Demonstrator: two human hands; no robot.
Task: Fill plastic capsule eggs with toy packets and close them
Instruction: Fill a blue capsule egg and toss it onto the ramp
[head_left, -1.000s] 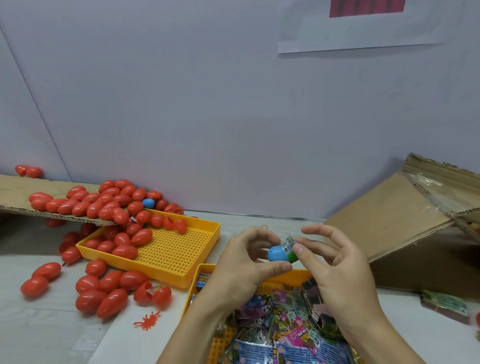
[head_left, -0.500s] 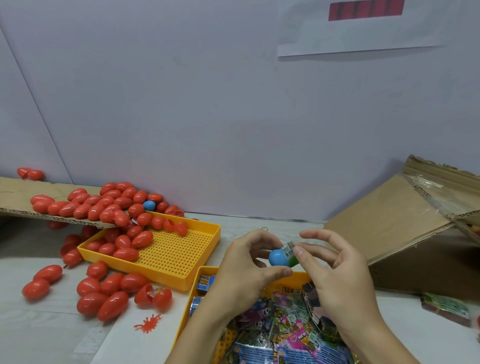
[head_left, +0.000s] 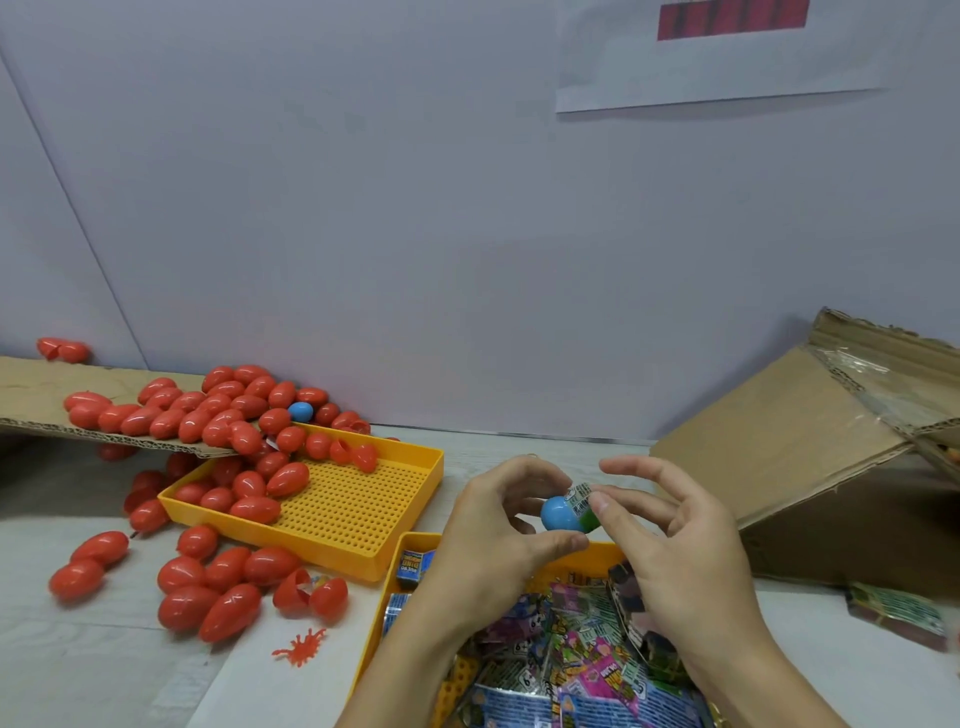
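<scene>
My left hand (head_left: 493, 525) holds a blue capsule egg half (head_left: 560, 513) between thumb and fingers, above the near yellow tray. A folded toy packet (head_left: 581, 496) sticks out of the blue half, with something green beside it. My right hand (head_left: 675, 540) pinches the packet with its thumb and forefinger at the egg's opening. Below both hands lies a yellow tray (head_left: 384, 618) heaped with colourful toy packets (head_left: 561, 649).
A second yellow tray (head_left: 363, 499) to the left holds several red eggs (head_left: 249, 483). More red eggs and one blue egg (head_left: 300, 411) lie on a cardboard sheet (head_left: 31, 395) and the table. An open red egg (head_left: 310, 596), a red toy splat (head_left: 301, 645) and a cardboard box (head_left: 810, 467) are nearby.
Both hands have stayed together with the blue egg half and the packet, drifting only slightly. The view has shifted a little.
</scene>
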